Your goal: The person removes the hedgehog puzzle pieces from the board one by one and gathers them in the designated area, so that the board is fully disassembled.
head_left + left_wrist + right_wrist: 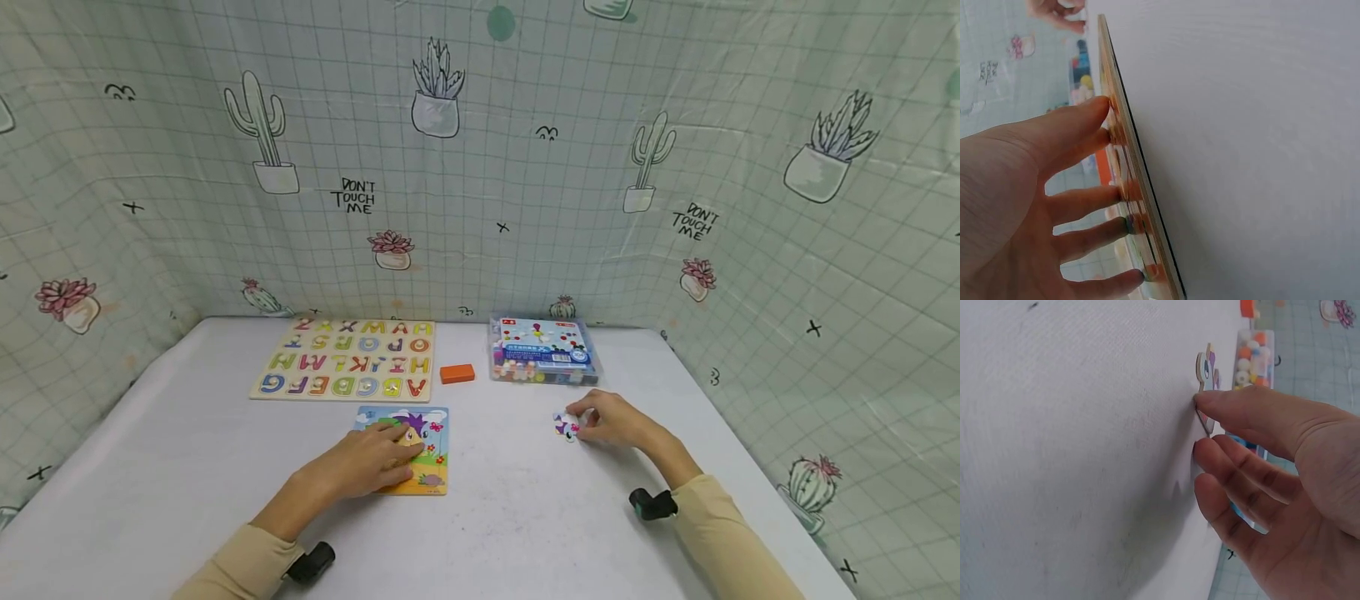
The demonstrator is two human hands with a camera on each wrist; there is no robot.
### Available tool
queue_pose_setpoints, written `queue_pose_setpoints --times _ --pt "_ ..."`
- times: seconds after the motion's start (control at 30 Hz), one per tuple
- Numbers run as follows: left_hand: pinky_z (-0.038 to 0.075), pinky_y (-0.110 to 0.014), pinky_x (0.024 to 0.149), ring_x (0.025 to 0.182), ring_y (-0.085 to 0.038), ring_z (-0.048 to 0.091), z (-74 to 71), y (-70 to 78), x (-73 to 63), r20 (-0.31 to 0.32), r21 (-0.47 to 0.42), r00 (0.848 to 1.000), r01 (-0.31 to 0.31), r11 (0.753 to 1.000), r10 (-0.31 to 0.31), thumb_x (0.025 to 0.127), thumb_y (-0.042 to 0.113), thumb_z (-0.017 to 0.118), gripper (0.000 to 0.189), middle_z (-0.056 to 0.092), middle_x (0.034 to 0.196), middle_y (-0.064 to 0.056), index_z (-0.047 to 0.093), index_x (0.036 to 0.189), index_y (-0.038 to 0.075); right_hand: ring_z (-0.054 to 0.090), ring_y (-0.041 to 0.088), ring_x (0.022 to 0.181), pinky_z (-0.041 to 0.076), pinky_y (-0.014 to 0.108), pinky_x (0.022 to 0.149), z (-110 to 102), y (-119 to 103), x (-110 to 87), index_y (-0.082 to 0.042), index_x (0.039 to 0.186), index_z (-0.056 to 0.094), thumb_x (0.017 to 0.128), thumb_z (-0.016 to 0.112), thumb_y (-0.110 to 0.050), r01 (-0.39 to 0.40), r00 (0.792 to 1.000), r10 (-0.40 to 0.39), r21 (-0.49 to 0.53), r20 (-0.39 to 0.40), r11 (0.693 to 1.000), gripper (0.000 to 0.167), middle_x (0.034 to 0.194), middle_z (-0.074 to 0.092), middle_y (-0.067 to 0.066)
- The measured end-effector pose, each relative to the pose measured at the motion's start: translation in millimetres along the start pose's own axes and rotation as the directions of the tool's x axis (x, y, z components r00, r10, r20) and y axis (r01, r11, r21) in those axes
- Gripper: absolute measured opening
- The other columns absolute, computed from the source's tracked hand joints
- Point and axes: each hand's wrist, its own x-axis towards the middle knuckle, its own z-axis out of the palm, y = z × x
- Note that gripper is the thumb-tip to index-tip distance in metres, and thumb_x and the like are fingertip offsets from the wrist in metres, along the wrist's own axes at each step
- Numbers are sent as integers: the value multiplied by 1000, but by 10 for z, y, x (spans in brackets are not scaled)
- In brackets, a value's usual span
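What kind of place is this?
Probably an indoor play corner: a white table holds an alphabet puzzle board and a picture puzzle, with cactus-printed cloth hanging behind and on both sides.

On the surface (495, 517), the board (347, 360) lies back left and the box (543, 350) back right — the block (457, 374) between them, near the board. The puzzle (437, 454) lies before the board, the left hand (378, 460) on it. Before the box, well right of the puzzle, is the piece (567, 427), the right hand (611, 419) at its right side — the cloth (480, 275) behind all
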Motion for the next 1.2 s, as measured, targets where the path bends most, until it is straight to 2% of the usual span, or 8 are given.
queue_pose_setpoints --times 0.13,0.33,0.5,0.63,0.77,0.97,1.2 --pt "42 -69 100 136 -43 44 4 -41 -3 -7 -25 1000 8 1000 -8 98 33 60 42 48 149 -18 61 135 13 55 13 82 45 22 69 -8 -65 2 -1 123 67 86 74 -13 0 1000 0 -16 1 1000 40 112 63 11" --pt "41 -69 102 135 -45 44 2 -71 -25 -31 -46 999 -30 999 28 98 30 60 40 48 147 -22 63 132 9 57 12 81 46 23 71 9 -232 49 -1 124 66 87 73 -14 43 999 -43 -33 8 999 40 113 63 13" --pt "39 -67 104 137 -48 40 -3 -93 -74 -50 -82 999 11 997 -16 97 29 62 38 41 149 -29 64 130 10 58 13 84 46 23 71 66 -432 147 -2 125 66 89 72 -18 101 995 -100 -29 27 995 40 115 65 13" --pt "39 -67 104 136 -50 40 -16 -120 -109 -51 -67 997 57 996 -61 96 31 62 38 43 147 -31 64 131 15 60 12 84 48 22 72 129 -621 244 -1 125 66 89 72 -20 166 986 -165 -26 40 986 41 114 65 14" --pt "38 -67 106 136 -49 41 -27 -167 -138 -39 -70 995 85 994 -88 97 31 61 37 45 146 -30 64 132 17 60 10 84 49 20 73 219 -834 364 -2 124 67 89 73 -20 188 981 -187 -15 54 982 40 114 66 12" --pt "35 -65 109 138 -48 39 -23 -237 -167 -35 -100 996 76 992 -79 97 29 61 38 44 148 -29 63 133 16 61 12 86 51 22 75 401 -1112 598 -5 123 68 89 73 -20 218 974 -217 -15 60 976 38 112 68 8" --pt "34 -64 110 138 -48 39 -29 -253 -172 -26 -109 997 72 991 -75 98 30 61 39 43 148 -29 63 133 14 60 11 87 52 21 77 601 -1387 833 -7 123 68 90 72 -20 260 962 -259 2 82 966 36 112 68 6"
